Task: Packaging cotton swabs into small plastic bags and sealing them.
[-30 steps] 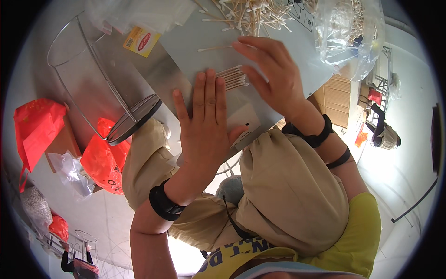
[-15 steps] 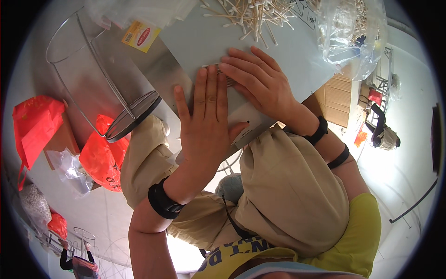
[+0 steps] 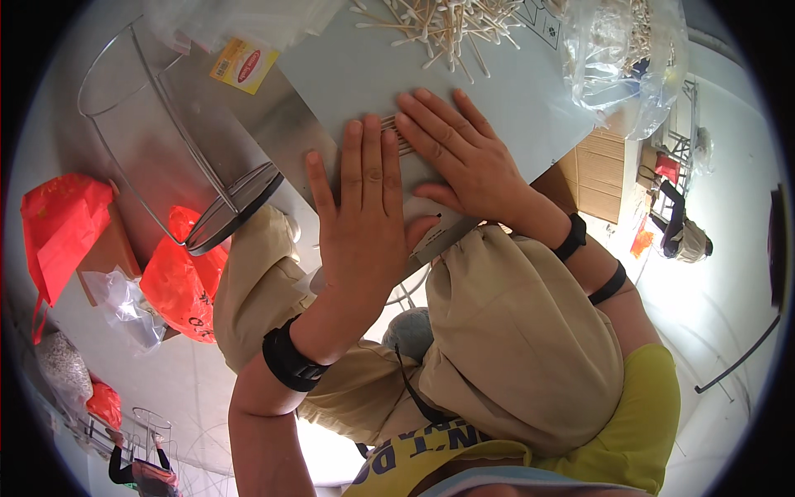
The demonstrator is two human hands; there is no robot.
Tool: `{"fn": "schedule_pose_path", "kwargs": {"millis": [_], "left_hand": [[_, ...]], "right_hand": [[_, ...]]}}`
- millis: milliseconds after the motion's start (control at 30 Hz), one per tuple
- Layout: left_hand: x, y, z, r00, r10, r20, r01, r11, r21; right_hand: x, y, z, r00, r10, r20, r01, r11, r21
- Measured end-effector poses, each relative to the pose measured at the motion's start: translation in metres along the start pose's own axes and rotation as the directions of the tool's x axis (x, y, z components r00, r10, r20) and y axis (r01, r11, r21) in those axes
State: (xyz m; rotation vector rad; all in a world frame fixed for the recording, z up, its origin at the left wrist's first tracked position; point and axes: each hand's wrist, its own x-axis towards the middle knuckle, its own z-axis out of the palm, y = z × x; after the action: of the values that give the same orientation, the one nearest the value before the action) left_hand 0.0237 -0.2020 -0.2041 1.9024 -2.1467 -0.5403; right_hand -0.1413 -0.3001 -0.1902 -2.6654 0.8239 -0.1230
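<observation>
Both hands lie flat over a row of cotton swabs on a grey board. My left hand has its fingers stretched out, their tips at the left end of the row. My right hand presses from the other side, fingers extended and thumb apart. Wooden sticks show side by side between the two hands; the rest of the row is hidden under the fingers. Beyond the hands, a loose heap of cotton swabs lies on the far part of the board.
A clear plastic bag of swabs stands at the far right. Left of it are a yellow card and clear bags. A round wire stool frame, red bags and a cardboard box surround the board. Another person is at right.
My right hand has shifted slightly right, its thumb spreading out and more swab sticks coming into sight. The left hand has barely moved.
</observation>
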Motion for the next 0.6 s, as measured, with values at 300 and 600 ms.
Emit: {"fn": "schedule_pose_path", "kwargs": {"millis": [300,600], "left_hand": [[0.001,0.0,-0.003,1.0,0.002,0.009,-0.003,0.998,0.07],[0.002,0.002,-0.003,1.0,0.011,0.012,-0.012,0.996,0.09]], "right_hand": [[0.018,0.012,-0.011,0.855,0.482,-0.189,-0.341,0.799,0.495],[0.028,0.017,-0.019,0.846,0.533,-0.023,-0.459,0.75,0.477]]}}
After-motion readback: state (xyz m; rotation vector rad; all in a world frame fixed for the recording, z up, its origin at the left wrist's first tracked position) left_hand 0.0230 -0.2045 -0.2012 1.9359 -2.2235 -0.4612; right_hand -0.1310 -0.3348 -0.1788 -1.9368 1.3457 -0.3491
